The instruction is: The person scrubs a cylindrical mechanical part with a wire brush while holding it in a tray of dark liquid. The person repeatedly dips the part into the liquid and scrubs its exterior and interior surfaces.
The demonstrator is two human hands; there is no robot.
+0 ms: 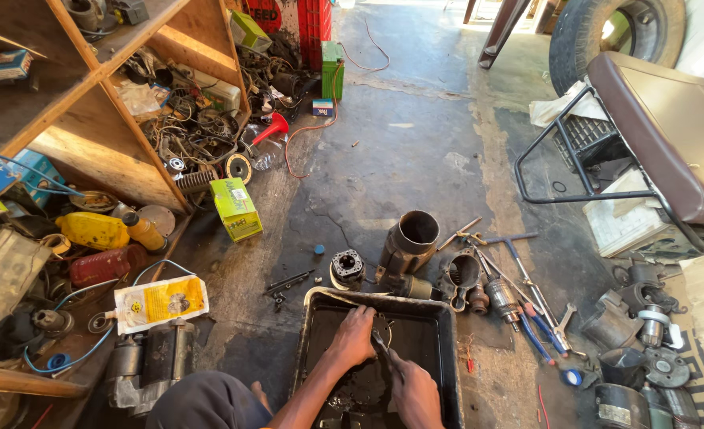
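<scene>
Both my hands are inside the black tray (447, 318), which is rectangular, with rounded corners and dark oily liquid on its bottom. My left hand (354, 338) lies flat with the fingers spread, pressing on something in the liquid that I cannot make out. My right hand (415, 395) is closed around a thin brush (381, 344); its tip points toward the left hand and nearly touches it. Just beyond the far rim of the tray stand a rusty metal cylinder (410, 241), hollow and open on top, and a small round gear part (347, 268). To the right lie long steel wrenches (527, 294) on the stained concrete floor (408, 151).
</scene>
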